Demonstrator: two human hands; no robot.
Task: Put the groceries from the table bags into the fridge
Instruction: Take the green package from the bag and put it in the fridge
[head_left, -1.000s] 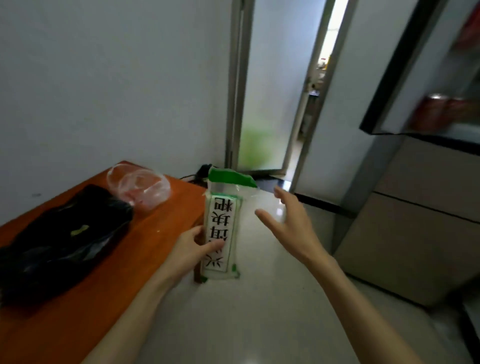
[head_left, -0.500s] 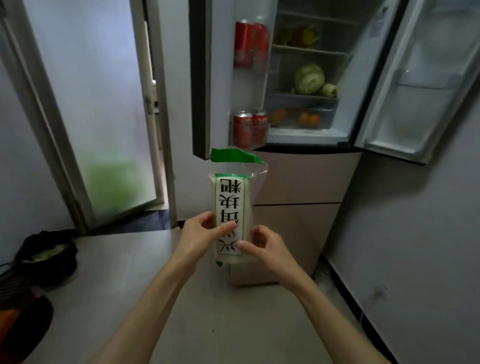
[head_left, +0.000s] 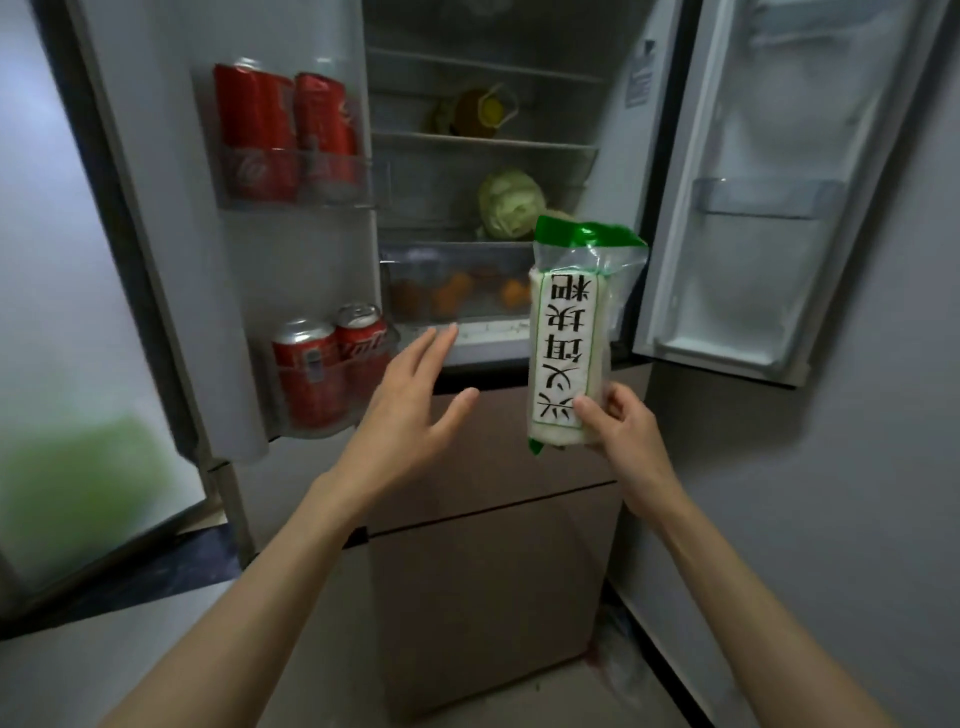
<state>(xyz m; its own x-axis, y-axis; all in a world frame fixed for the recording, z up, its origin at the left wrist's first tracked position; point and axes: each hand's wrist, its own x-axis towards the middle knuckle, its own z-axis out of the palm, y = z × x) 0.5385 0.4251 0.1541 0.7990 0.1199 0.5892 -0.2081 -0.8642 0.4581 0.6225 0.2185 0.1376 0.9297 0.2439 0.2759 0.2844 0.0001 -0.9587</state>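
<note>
A clear packet of white rice cake (head_left: 569, 338) with a green top and black characters stands upright in my right hand (head_left: 621, 428), which grips its lower end in front of the open fridge (head_left: 483, 140). My left hand (head_left: 410, 400) is empty, fingers spread, reaching toward the fridge's lower shelf edge near the left door. Both fridge doors stand wide open. Inside, a cabbage (head_left: 509, 203) sits on a shelf and oranges (head_left: 452, 296) lie in the drawer below.
Red cans (head_left: 283, 137) fill the upper left door bin and two more cans (head_left: 327, 369) the lower one. The right door bins (head_left: 763, 200) hold nothing. A yellow-capped bottle (head_left: 480, 111) sits on an upper shelf. Closed brown drawers (head_left: 493, 571) lie below.
I turned from the table to the fridge and came closer. The packet passed from my left hand to my right; my left hand let go and now reaches forward.
</note>
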